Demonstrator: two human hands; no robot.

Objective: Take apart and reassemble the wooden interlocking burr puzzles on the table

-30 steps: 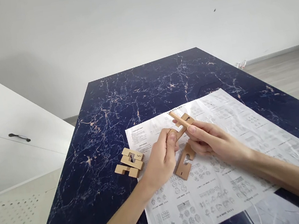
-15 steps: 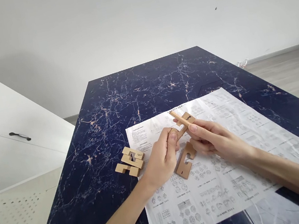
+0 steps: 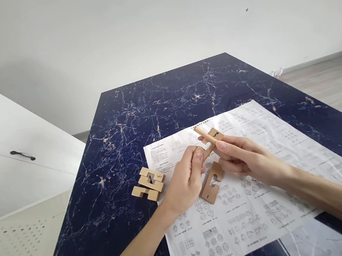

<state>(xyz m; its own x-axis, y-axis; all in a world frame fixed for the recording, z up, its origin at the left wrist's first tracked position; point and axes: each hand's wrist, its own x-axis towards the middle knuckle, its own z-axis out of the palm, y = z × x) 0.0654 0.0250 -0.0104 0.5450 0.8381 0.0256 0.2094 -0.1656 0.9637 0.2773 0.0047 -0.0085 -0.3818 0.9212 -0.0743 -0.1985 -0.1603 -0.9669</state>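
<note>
While both hands (image 3: 211, 167) pinch wooden puzzle pieces (image 3: 209, 140) between them, third piece (image 3: 212, 182) lies beneath.

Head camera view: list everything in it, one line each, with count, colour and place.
held wooden pieces: two crossed, tan, gripped between both hands above the sheet
loose wooden piece: one, tan, flat on the sheet below the hands
wooden pile: a few notched pieces, tan, on the table left of the sheet
instruction sheet: one, white with grey diagrams, spread on the table
table: one, dark blue marble pattern, centre
cabinet: one, white with a dark handle, left
perforated panel: one, white, lower left
wall: white, behind
floor: pale wood, right
left hand: holding one held piece
right hand: holding the other
</note>
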